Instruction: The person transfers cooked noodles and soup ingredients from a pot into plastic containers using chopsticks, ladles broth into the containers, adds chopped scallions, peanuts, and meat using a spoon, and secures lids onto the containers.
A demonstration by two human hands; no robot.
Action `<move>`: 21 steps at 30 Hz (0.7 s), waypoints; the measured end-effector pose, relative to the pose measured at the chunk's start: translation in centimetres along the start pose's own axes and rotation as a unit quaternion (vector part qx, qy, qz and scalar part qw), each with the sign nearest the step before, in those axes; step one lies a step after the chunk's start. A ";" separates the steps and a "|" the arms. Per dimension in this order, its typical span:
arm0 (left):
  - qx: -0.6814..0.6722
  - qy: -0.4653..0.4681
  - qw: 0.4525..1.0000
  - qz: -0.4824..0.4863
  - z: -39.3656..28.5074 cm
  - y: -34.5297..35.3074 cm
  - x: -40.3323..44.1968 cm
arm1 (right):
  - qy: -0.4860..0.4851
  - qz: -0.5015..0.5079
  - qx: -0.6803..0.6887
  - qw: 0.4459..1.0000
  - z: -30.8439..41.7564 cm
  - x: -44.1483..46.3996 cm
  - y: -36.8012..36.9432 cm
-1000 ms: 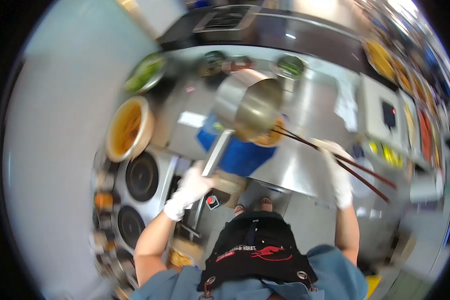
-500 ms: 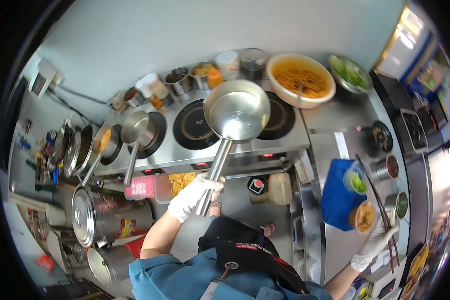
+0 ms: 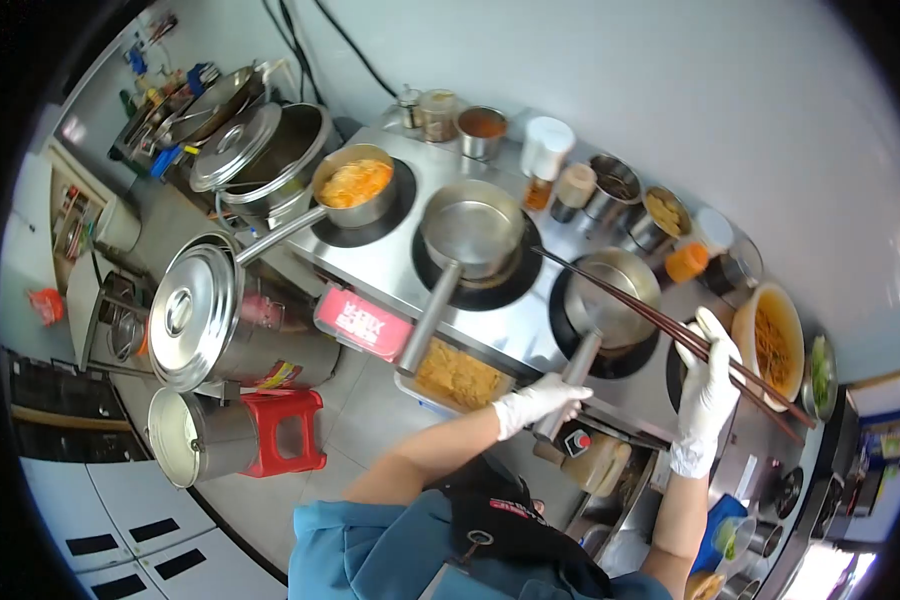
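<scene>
At 3 o'clock from the middle of the view, a steel saucepan (image 3: 608,314) is set over a black hob plate (image 3: 625,362), with only bare metal seen inside. Its handle (image 3: 582,362), pointed towards 7 o'clock from the bowl of the pan, is grasped near its outer end by the gloved left hand (image 3: 532,406), the fingers being curled over it. A pair of long dark chopsticks (image 3: 660,319) is gripped by the gloved right hand (image 3: 708,395) towards the thick ends, the thin ends being carried across above the pan to its 10 o'clock side; whether the rim is touched cannot be told. At 12 o'clock from the middle, a second saucepan (image 3: 470,225) is placed on its own plate, and just past 3 o'clock, beyond the right hand, a noodle bowl (image 3: 744,325) is seen. The gripped pan is judged rigid, fairly light while unfilled, and possibly hot near the rim, so it is best held far out along the handle. The chopsticks are judged light, stiff and perhaps slippery under gloves, and are best pinched behind the middle.
</scene>
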State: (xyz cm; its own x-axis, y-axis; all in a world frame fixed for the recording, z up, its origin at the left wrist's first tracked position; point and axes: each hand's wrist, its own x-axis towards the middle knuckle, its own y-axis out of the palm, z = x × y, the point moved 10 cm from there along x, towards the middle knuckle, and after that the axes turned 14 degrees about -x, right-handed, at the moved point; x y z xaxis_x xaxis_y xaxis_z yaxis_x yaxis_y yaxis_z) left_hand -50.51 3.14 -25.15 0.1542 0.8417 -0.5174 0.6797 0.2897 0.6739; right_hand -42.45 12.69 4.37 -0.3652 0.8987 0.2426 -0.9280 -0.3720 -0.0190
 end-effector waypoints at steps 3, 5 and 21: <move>0.346 0.061 0.935 -0.035 -5.8 0.3 -7.3 | -0.029 0.037 -0.011 0.999 1.0 4.1 9.0; 0.520 0.137 0.842 -0.041 -12.1 -0.3 -14.8 | -0.050 0.060 -0.008 0.997 1.0 6.0 12.3; 0.029 0.105 0.958 -0.266 -29.1 -38.5 -24.9 | 0.058 0.026 -0.038 0.997 -5.0 8.0 14.0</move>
State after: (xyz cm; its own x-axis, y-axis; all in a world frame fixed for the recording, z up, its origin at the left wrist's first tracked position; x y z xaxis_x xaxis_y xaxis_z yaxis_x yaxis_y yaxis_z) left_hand -101.33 -15.75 -22.85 -0.3688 0.6562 -0.6583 0.6611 0.6831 0.3104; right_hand -58.74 15.88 1.16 -0.4144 0.9013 0.1265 -0.9091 -0.4035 -0.1035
